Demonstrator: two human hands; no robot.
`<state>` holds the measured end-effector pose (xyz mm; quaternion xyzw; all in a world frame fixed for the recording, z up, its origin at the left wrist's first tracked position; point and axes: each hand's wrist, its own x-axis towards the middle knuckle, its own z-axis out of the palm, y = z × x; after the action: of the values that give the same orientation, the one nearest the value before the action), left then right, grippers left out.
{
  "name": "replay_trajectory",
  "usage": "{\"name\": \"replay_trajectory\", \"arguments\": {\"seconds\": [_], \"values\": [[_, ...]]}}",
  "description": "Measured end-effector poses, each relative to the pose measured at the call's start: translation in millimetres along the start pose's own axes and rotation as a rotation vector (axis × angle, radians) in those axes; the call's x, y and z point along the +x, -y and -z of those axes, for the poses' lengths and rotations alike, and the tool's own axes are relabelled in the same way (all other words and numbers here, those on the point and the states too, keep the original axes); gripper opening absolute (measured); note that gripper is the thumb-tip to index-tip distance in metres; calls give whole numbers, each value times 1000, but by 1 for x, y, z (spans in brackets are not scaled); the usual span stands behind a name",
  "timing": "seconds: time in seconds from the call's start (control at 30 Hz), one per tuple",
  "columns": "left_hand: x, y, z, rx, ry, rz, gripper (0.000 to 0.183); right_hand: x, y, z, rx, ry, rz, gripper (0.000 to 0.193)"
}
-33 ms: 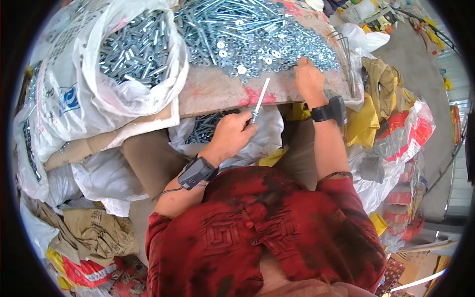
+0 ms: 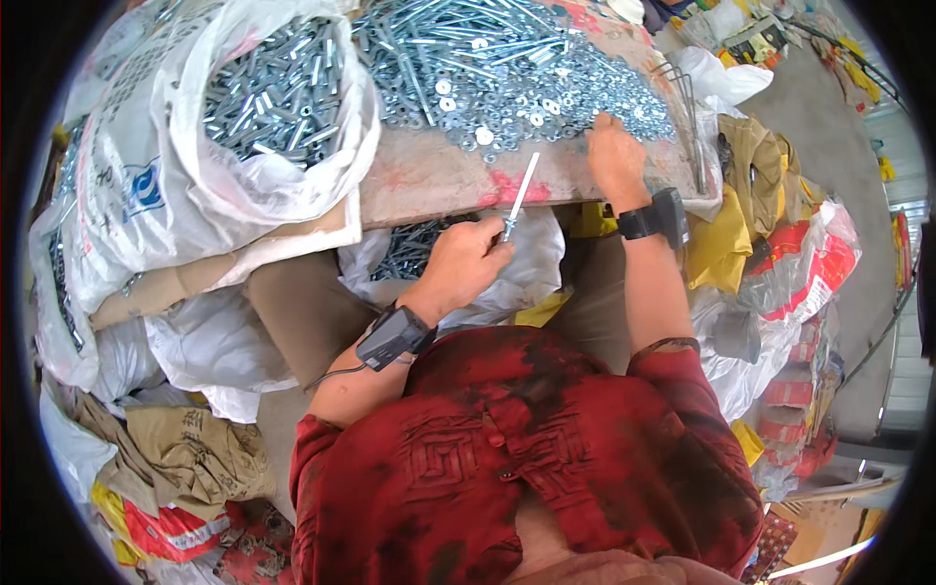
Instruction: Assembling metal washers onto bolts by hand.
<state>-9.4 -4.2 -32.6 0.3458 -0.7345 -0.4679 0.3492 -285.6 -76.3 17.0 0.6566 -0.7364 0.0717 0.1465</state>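
Head view: L hand [image 2: 466,261] near centre, fingers curled, pinching the near end of a long bolt [image 2: 519,197]; shaft angles up toward the far right, over the board's [image 2: 429,180] near edge. R hand [image 2: 614,156] rests palm-down, fingers spread, at the near right edge of the washer pile [image 2: 507,68] on the board. White sack of bolts [image 2: 263,93] far left (open-topped). Black wrist units on both arms. Red shirt [image 2: 526,458] near.
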Motion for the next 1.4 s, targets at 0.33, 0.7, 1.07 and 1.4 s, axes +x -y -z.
{"name": "replay_trajectory", "arguments": {"seconds": [0.33, 0.7, 1.07, 1.4], "values": [[-2, -12, 8, 246, 85, -29, 22, -47, 34, 65, 1486, 412, 49, 12], [-4, -30, 7, 339, -89, -210, 19, -104, 76, 62, 1792, 570, -137, 17], [-37, -71, 17, 247, -434, -145, 13, -122, 127, 92, 1860, 370, 252, 45], [-86, -86, 40, 118, -437, 17, 21, -133, 146, 113, 2066, 211, 178, 53]]}}
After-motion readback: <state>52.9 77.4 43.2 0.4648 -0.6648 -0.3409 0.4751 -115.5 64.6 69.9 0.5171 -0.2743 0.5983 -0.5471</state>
